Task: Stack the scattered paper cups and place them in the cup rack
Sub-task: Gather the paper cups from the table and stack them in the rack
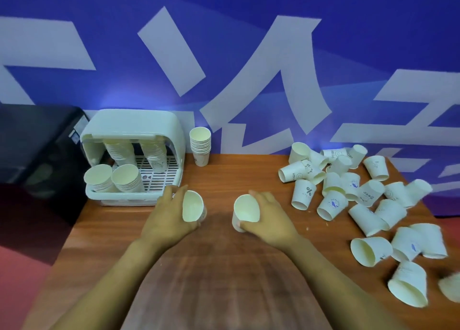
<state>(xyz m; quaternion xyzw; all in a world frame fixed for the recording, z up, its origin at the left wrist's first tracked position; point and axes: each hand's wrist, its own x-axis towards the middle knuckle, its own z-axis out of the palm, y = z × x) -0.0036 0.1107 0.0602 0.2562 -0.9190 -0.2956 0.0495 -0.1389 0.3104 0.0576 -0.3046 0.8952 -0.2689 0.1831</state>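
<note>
My left hand (168,214) grips a white paper cup (192,206) above the table's middle, its mouth facing me. My right hand (270,219) grips a second white cup (246,209), mouth also tilted toward me. The two cups are apart, roughly a hand's width between them. Several loose paper cups (358,195) lie scattered and tipped over on the table's right side. The white cup rack (133,128) stands at the back left with its lid up, holding several cup stacks (125,178). Beside the rack stands an upright stack of cups (200,145).
The wooden table (224,255) ends near the right-hand cups and at the left beside the rack. A dark box (37,143) sits left of the rack. A blue wall with white lettering (273,56) rises right behind the table.
</note>
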